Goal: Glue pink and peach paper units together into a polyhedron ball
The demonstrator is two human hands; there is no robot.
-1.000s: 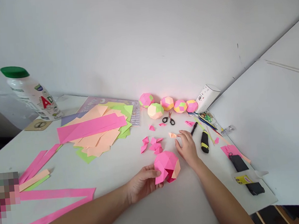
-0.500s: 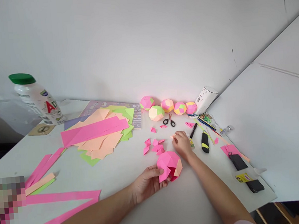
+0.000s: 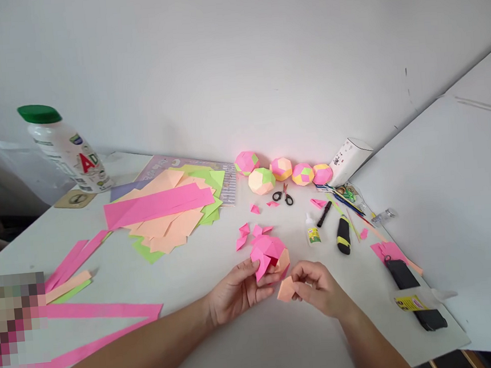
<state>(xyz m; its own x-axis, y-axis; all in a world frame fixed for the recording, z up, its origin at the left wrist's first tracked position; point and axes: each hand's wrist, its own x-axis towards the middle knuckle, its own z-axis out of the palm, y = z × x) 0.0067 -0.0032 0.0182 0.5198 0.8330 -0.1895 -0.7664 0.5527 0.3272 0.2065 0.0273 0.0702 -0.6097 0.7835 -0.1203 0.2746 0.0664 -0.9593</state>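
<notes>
My left hand (image 3: 241, 287) grips a pink paper ball (image 3: 268, 248) with one peach face and a gap in its near side. Its thumb presses on a pink face while the fingers support the ball from below. Pinched in my right hand (image 3: 317, 285) is a small folded peach paper piece (image 3: 285, 289), just right of the ball and apart from it. Behind the ball lie several folded pink paper pieces (image 3: 242, 237). A small glue bottle (image 3: 312, 231) stands beyond my right hand.
Finished paper balls (image 3: 261, 181) line the wall beside scissors (image 3: 282, 194). A marker (image 3: 324, 214), a utility knife (image 3: 343, 235) and a larger glue bottle (image 3: 414, 300) lie at right. Stacked paper sheets (image 3: 167, 222) and a white bottle (image 3: 68, 151) are at left.
My right hand has drawn back toward me, bringing the peach paper piece near the ball's gap. The small glue bottle is uncovered. My left hand still holds the ball, tilted a little differently.
</notes>
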